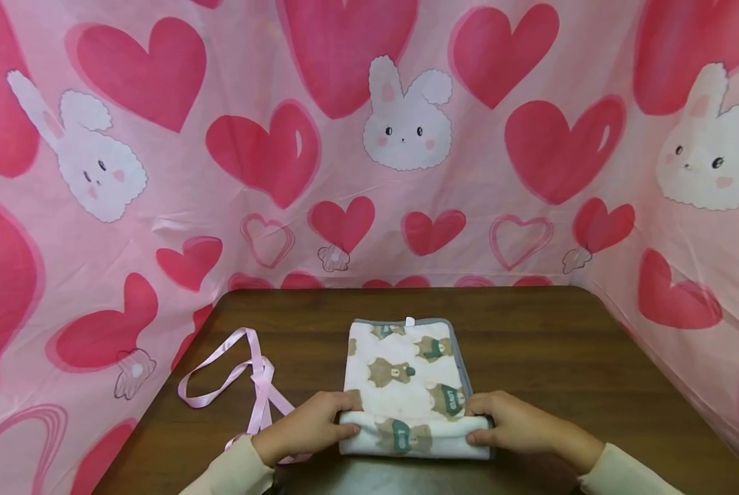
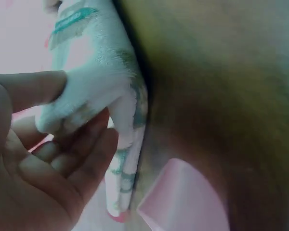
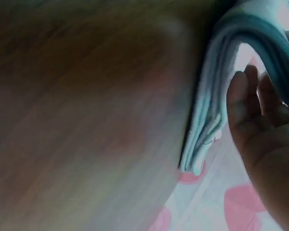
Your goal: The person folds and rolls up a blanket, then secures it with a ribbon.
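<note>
A white fleecy blanket [image 1: 400, 388] printed with brown bears lies folded into a layered rectangle on the table. Its near end is lifted and curls over on itself. My left hand [image 1: 310, 426] grips the left corner of that fold, thumb on the near side and fingers behind. At the opposite corner, my right hand [image 1: 517, 423] holds the fold in the same way. Stacked layers with grey-blue edging [image 3: 245, 29] show in the right wrist view. In the left wrist view, the thumb [image 2: 38, 89] presses the soft fold [image 2: 94, 82].
A loosely looped pink ribbon [image 1: 260, 375] lies on the wooden table [image 1: 561, 357] left of the blanket, partly behind my left forearm. Pink cloth with hearts and rabbits [image 1: 406, 137] hangs around the table's back and sides.
</note>
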{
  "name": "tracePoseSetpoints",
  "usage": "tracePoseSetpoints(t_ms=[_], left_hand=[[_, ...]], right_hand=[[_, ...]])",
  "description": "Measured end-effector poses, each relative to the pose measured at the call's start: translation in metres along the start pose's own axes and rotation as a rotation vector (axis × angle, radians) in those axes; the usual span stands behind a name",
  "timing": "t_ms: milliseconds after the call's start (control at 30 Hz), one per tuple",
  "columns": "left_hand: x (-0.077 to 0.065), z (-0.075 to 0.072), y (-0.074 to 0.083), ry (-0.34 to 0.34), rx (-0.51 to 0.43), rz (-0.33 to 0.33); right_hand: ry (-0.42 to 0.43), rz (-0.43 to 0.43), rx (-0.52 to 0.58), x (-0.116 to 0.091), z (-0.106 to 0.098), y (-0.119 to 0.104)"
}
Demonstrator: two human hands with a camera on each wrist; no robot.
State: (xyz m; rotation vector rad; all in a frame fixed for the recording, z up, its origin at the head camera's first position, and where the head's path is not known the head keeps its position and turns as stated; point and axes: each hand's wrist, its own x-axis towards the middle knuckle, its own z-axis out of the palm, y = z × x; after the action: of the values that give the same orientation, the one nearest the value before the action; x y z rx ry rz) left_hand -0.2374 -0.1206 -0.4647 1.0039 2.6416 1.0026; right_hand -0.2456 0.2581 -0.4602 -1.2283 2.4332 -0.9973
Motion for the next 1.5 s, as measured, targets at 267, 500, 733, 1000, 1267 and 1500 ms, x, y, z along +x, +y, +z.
tracePoseSetpoints(t_ms=[267, 500, 733, 1000, 1267, 1500], left_hand=[[0.008, -0.002, -0.010, 0.012, -0.083, -0.117], [0.011, 0.005, -0.007, 0.039, 0.084, -0.149], [0.014, 0.008, -0.003, 0.100, 0.272, -0.169], [0.012, 0.013, -0.001, 0.277, 0.514, 0.074], [-0.007, 0.026, 0.011, 0.212, 0.669, 0.412], [-0.015, 0.023, 0.009, 0.125, 0.724, 0.369]], right_hand=[[0.053, 0.114, 0.159, 0.004, -0.001, 0.011], [0.113, 0.273, 0.068, 0.011, 0.005, 0.020], [0.210, 0.244, -0.248, 0.011, 0.005, 0.019], [0.352, -0.343, -0.488, 0.013, 0.013, 0.015], [0.278, -0.341, -0.631, 0.002, 0.021, 0.002], [0.179, -0.225, -0.687, -0.008, 0.023, -0.007]])
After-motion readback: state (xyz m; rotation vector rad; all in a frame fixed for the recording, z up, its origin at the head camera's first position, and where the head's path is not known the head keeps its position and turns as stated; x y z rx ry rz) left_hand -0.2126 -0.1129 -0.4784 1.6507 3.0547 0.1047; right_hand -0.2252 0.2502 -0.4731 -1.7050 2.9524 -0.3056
